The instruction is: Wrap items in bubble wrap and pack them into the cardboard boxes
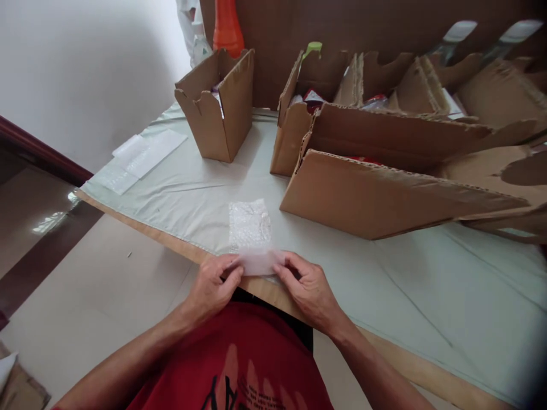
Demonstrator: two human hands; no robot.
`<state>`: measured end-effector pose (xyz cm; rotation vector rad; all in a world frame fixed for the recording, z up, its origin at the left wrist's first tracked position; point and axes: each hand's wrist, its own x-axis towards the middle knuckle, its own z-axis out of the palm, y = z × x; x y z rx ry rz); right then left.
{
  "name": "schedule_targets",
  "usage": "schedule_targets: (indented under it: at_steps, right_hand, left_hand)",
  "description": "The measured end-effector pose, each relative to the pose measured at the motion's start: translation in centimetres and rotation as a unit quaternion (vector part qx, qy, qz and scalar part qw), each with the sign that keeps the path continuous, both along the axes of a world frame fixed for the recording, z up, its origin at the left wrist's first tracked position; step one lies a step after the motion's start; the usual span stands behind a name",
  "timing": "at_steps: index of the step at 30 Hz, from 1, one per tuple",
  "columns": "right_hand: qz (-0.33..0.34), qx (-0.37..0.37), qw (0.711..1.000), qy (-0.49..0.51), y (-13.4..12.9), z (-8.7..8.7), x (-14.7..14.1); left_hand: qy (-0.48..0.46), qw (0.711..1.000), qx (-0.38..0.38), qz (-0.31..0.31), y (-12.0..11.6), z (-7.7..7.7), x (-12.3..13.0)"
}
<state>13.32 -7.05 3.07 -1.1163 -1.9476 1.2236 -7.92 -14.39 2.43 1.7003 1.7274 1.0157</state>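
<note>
A small translucent white foam sheet [257,262] is stretched between my two hands at the table's front edge. My left hand [216,283] pinches its left end between thumb and fingers. Its right end is pinched by my right hand [305,285]. Just beyond the foam sheet, and partly covered by it, a square of clear bubble wrap [249,224] lies on the cloth-covered table [196,205].
Flat bubble wrap pieces [147,156] lie at the table's left. A narrow cardboard box [220,119] stands behind, near an orange bottle [228,28]. Cardboard bins [367,193] with packets inside extend to the right. Clear bottles [457,37] show at the back right.
</note>
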Motion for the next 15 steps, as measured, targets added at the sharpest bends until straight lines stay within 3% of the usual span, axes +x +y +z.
schedule_targets:
  at_steps: [4,6,8,11,13,15]
  right_hand:
    - [-0.052,-0.023,0.998,0.005,0.1,-0.4,0.4]
    - [-0.097,0.052,0.994,-0.015,-0.3,-0.7,1.1]
    - [-0.112,0.189,0.974,-0.048,-0.7,-0.7,1.6]
    - [-0.023,0.365,0.926,-0.098,-1.0,-0.1,1.6]
    - [0.052,0.397,0.905,-0.140,-0.7,0.1,1.1]
    - [0.082,0.397,0.899,-0.164,-0.2,0.1,0.6]
  left_hand:
    - [-0.100,0.988,-0.105,0.043,2.1,0.0,-0.7]
    - [-0.119,0.983,-0.136,0.045,2.8,0.1,-1.1]
    - [-0.115,0.980,-0.157,0.045,3.1,0.1,-1.3]
    - [-0.119,0.976,-0.174,0.048,3.5,-0.1,-1.2]
    - [-0.131,0.976,-0.169,0.049,3.6,-0.2,-1.1]
    - [-0.127,0.978,-0.158,0.046,3.5,-0.1,-1.1]
